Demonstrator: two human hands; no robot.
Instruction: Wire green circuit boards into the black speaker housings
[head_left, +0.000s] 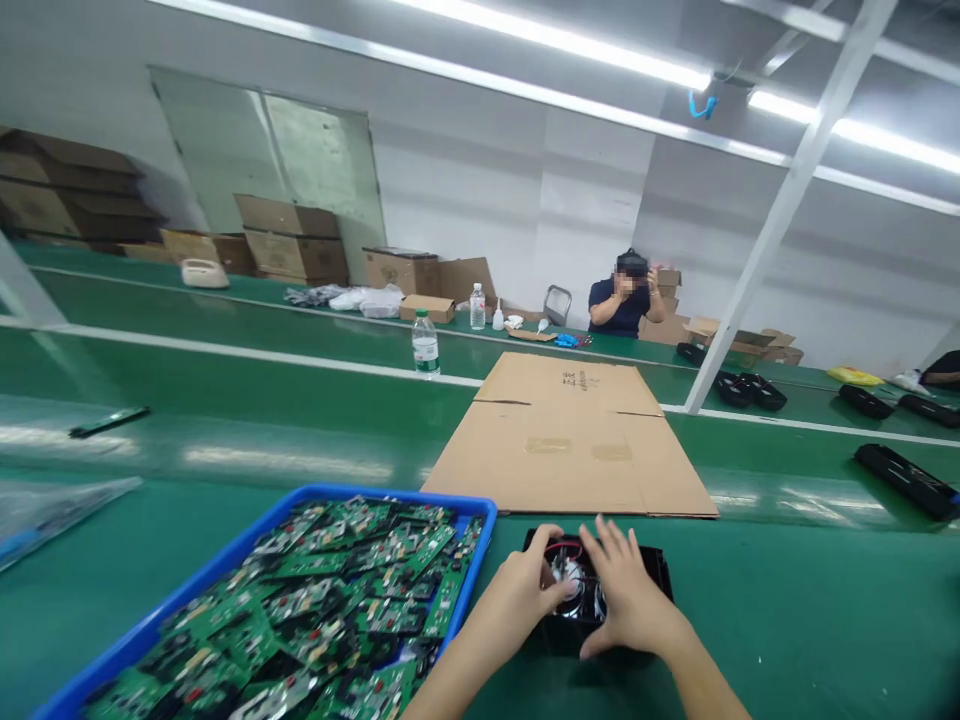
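Low in the head view, a black plastic speaker housing lies on the green bench, with round silvery speaker parts and a red wire inside it. My left hand grips its left part, thumb and fingers curled over the opening. Across the right part my right hand has hold of the housing, fingers at the far edge and thumb towards the near edge. Part of the inside is hidden under both hands. Left of them stands a blue tray heaped with green circuit boards.
Beyond the housing lies a flat cardboard sheet. A water bottle stands near the white dividing rail. More black housings are at right; a plastic bag is at left. A person sits across the benches near cardboard boxes.
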